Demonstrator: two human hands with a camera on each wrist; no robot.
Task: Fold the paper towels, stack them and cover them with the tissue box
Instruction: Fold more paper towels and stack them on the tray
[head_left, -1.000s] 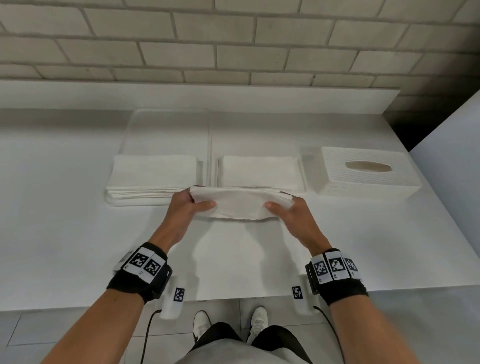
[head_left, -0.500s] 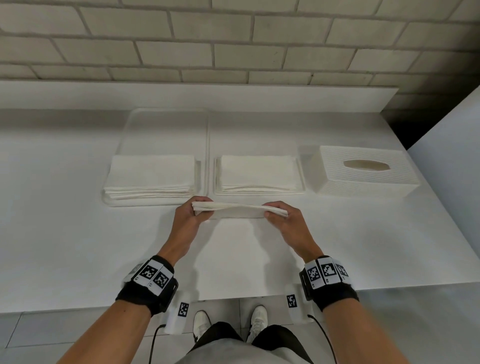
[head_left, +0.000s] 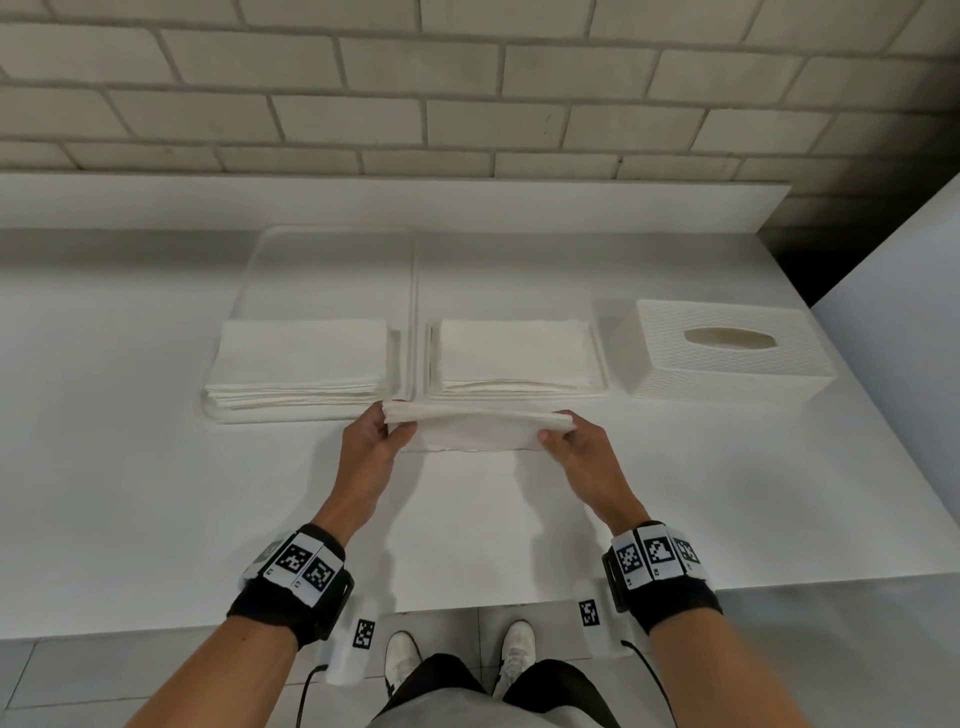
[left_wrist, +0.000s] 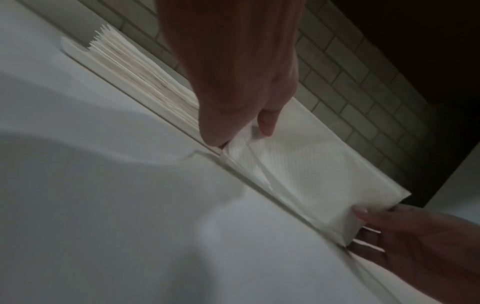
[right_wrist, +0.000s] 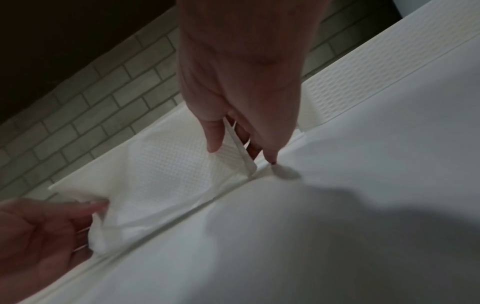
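Observation:
A folded white paper towel (head_left: 478, 428) hangs a little above the table, just in front of the right tray. My left hand (head_left: 387, 434) pinches its left end and my right hand (head_left: 558, 431) pinches its right end, thumbs on the near face. In the left wrist view the paper towel (left_wrist: 311, 170) stretches from my left hand (left_wrist: 241, 131) to my right hand (left_wrist: 363, 224). In the right wrist view the paper towel (right_wrist: 166, 176) runs between my right hand (right_wrist: 233, 144) and my left hand (right_wrist: 96, 214). A white tissue box (head_left: 727, 358) stands at the right.
Two shallow white trays sit side by side: the left tray (head_left: 311, 413) holds a stack of unfolded towels (head_left: 301, 358), the right tray (head_left: 600, 374) a stack of folded towels (head_left: 514, 353). A brick wall (head_left: 467, 88) runs behind the white table (head_left: 130, 493). A white panel (head_left: 893, 338) stands at the far right.
The towel's free half came down onto the other half a second ago; since then both hands have lifted the folded towel slightly and held it in front of the right tray.

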